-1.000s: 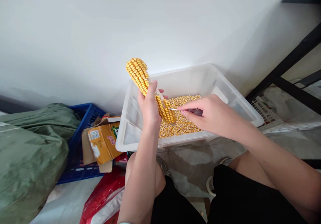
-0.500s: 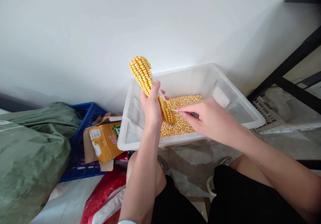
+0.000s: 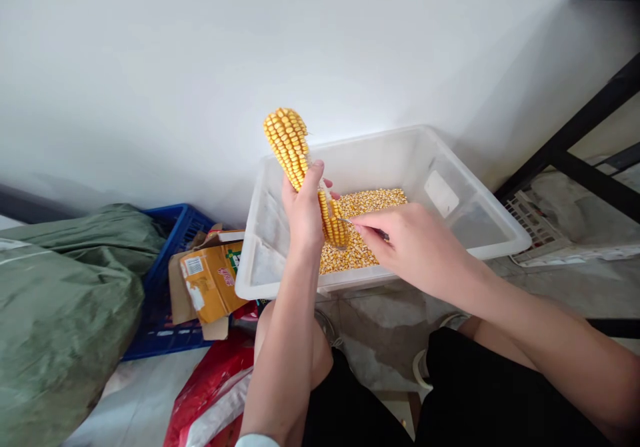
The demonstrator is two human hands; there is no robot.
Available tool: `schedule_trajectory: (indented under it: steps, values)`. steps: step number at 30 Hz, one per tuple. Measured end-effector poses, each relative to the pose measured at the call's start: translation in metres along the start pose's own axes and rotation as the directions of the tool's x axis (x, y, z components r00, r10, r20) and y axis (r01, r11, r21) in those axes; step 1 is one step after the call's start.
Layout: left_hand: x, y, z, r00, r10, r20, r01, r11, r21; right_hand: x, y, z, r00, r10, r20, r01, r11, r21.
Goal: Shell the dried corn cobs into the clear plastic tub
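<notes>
My left hand (image 3: 306, 210) is wrapped round the middle of a yellow corn cob (image 3: 287, 143), held tilted with its thick end up and to the left. A strip along the cob's right side is bare of kernels. In my right hand (image 3: 400, 233) is a thin metal tool with a dark handle (image 3: 383, 234), probably a screwdriver; its tip meets the kernels near the cob's lower end. Beneath both hands, loose corn kernels (image 3: 373, 200) cover part of the floor of a translucent plastic tub (image 3: 480, 223).
Left of the tub stands a blue crate (image 3: 165, 340) with flattened cardboard (image 3: 207, 283) and a green cloth bag (image 3: 60, 307). A red bag (image 3: 200, 393) lies in front. A black metal frame (image 3: 575, 120) and a white basket (image 3: 537, 233) are at the right. A white wall rises behind.
The cob and my left hand have shifted slightly right in the picture. My right hand has tipped a little, and the tool's tip has moved slightly left against the cob.
</notes>
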State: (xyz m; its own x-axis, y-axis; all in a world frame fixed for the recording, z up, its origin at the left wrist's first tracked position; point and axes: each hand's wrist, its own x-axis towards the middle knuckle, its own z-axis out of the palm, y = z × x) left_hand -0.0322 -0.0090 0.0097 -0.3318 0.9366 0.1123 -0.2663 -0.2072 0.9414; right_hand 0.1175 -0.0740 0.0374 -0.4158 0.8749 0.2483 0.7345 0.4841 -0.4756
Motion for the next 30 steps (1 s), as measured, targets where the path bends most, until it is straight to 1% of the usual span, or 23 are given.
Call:
schedule_trajectory:
  steps: [3, 8, 11, 14, 16, 19, 21, 22, 23, 25, 30]
  values:
    - [0.001, 0.000, -0.001, 1.000, -0.009, -0.015, 0.009, 1.000, 0.004, 0.000, -0.002, 0.004, 1.000, -0.008, -0.004, 0.008, 1.000, 0.003]
    - [0.007, -0.005, -0.006, 0.996, -0.042, -0.080, 0.040, 0.999, -0.018, -0.001, 0.002, 0.022, 0.998, 0.009, -0.066, -0.003, 0.996, 0.094]
    - [0.011, -0.009, -0.009, 0.983, -0.115, -0.141, 0.106, 0.992, -0.066, -0.002, 0.004, 0.033, 0.994, 0.027, -0.102, -0.012, 0.990, 0.144]
    - [0.012, -0.011, -0.010, 0.966, -0.200, -0.162, 0.186, 0.978, -0.099, -0.001, 0.006, 0.033, 0.995, 0.021, -0.099, -0.005, 0.987, 0.162]
    - [0.010, -0.011, -0.010, 0.974, -0.184, -0.130, 0.175, 0.982, -0.071, 0.001, 0.008, 0.023, 0.999, 0.011, -0.040, -0.005, 0.988, 0.152]
    - [0.004, -0.008, -0.005, 0.992, -0.121, -0.017, 0.121, 0.993, -0.004, 0.004, 0.011, 0.000, 0.996, 0.016, 0.089, -0.027, 0.992, 0.122]
    - [0.000, -0.006, -0.002, 0.991, -0.120, 0.060, 0.119, 0.993, 0.020, 0.006, 0.012, -0.012, 0.989, 0.030, 0.144, -0.045, 0.994, 0.101]
    - [-0.001, -0.005, 0.000, 0.988, -0.128, 0.081, 0.127, 0.992, 0.024, 0.006, 0.012, -0.015, 0.987, 0.037, 0.154, -0.052, 0.994, 0.094]
    - [-0.001, -0.005, 0.000, 0.987, -0.136, 0.087, 0.134, 0.991, 0.021, 0.006, 0.011, -0.016, 0.988, 0.044, 0.151, -0.058, 0.994, 0.093]
    - [0.001, -0.006, -0.001, 0.988, -0.146, 0.052, 0.147, 0.989, -0.001, 0.006, 0.009, -0.012, 0.992, 0.051, 0.115, -0.063, 0.992, 0.108]
    - [0.011, -0.011, -0.009, 0.983, -0.165, -0.078, 0.160, 0.985, -0.067, 0.002, 0.003, 0.019, 0.999, 0.047, -0.018, -0.043, 0.984, 0.175]
